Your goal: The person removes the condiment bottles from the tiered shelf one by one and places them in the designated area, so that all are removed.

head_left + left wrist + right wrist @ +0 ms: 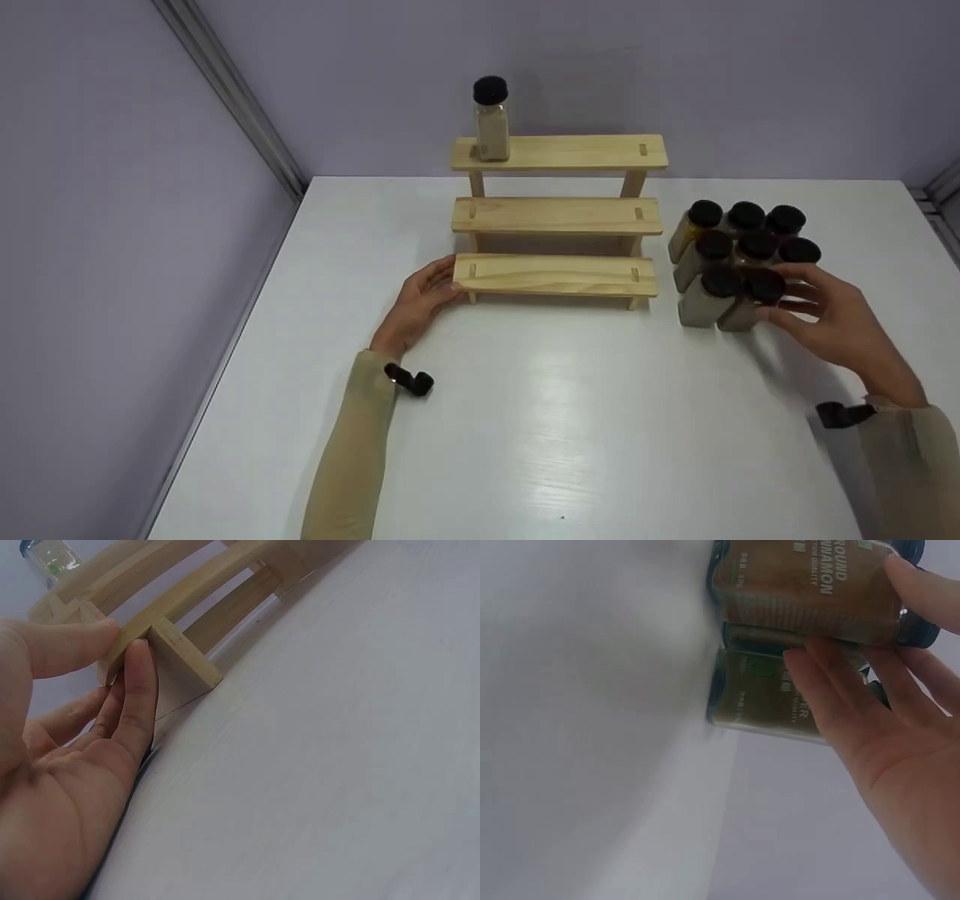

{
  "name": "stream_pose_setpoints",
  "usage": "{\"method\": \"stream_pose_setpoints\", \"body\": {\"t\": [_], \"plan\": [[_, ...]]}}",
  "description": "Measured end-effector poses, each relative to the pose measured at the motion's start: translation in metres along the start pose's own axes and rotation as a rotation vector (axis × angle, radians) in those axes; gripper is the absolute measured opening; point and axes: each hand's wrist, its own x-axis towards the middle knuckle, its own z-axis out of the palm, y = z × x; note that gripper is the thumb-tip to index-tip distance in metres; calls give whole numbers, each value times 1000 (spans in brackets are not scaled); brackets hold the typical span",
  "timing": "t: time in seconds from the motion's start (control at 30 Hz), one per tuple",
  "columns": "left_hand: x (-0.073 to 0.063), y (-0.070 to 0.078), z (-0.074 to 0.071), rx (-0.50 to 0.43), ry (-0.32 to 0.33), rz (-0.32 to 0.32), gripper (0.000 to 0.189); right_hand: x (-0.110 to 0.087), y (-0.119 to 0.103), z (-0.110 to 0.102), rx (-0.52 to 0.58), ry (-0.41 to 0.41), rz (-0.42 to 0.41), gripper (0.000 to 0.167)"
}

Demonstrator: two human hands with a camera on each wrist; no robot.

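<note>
A three-step wooden rack (555, 274) stands on the table. My left hand (415, 304) grips the left end of its lowest shelf; in the left wrist view, thumb above and fingers below pinch the shelf's corner (135, 631). On the right, my right hand (836, 322) holds the front right spice jar (736, 316) of a cluster, near its black cap. In the right wrist view that jar (780, 585) reads ground cinnamon, with the thumb on one face and fingers on its side. Behind it stands another spice jar (750, 690), partly covered by the fingers.
One capped jar (493, 135) stands at the left end of the top shelf. Several black-capped jars (701, 307) stand close together right of the rack. A wall (750, 90) rises behind the white table (510, 420), and another wall (112, 225) stands at left.
</note>
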Motion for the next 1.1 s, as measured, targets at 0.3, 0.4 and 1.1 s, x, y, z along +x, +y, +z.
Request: {"method": "stream_pose_setpoints", "body": {"t": [0.3, 0.4, 1.1], "plan": [[4, 1, 5, 2, -24, 23, 61, 3, -20, -12, -52, 109, -109, 57], [4, 1, 4, -10, -22, 20, 61, 11, -29, -15, -35, 135, -110, 53], [11, -1, 3, -1, -12, 23, 59, 132, -118, 29, 14, 37, -187, 48]]}}
